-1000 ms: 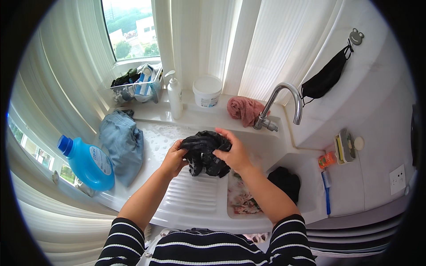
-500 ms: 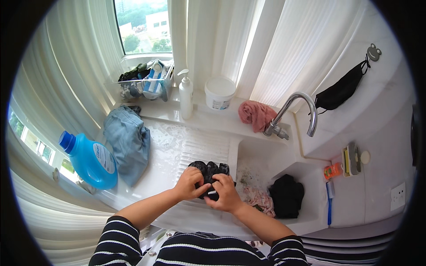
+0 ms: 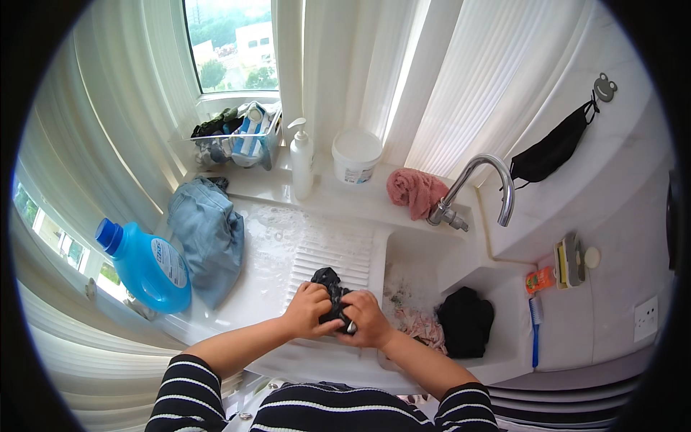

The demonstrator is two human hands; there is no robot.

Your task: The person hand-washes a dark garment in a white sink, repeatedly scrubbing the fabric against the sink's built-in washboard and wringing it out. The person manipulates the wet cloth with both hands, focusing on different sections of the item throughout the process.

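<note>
Black cloth (image 3: 332, 288) is bunched up between two hands, over the low end of the ridges (image 3: 332, 252). The left hand (image 3: 309, 309) grasps one side of it, with fingers curled over the top. The right hand (image 3: 366, 319) grasps the other side, and its fingers bend around the cloth too. Some fingertips are hidden, so I cannot tell how hard they squeeze. I also cannot tell if the cloth is pressed on the ridges or held just above them. This looks like rubbing or squeezing. To do it well, it seems best to grip a small bunch with both hands, push firmly, and turn the cloth so each part gets a go. Wet cloth may be slippery, so a loose grip could let it slide. Right of the ridges is the sink (image 3: 417, 248), with a pink cloth (image 3: 423, 325) low in it and a black bundle (image 3: 466, 322) just beside the pink cloth. Left of the ridges, suds (image 3: 272, 222) lie on the white tabletop (image 3: 260, 291). Farther left is a blue cloth (image 3: 206, 237), with a blue jug (image 3: 147, 268) just beside it. At the back are a pump bottle (image 3: 301, 165), a tub (image 3: 356, 158), a red cloth (image 3: 415, 191) and a tap (image 3: 497, 169).
</note>
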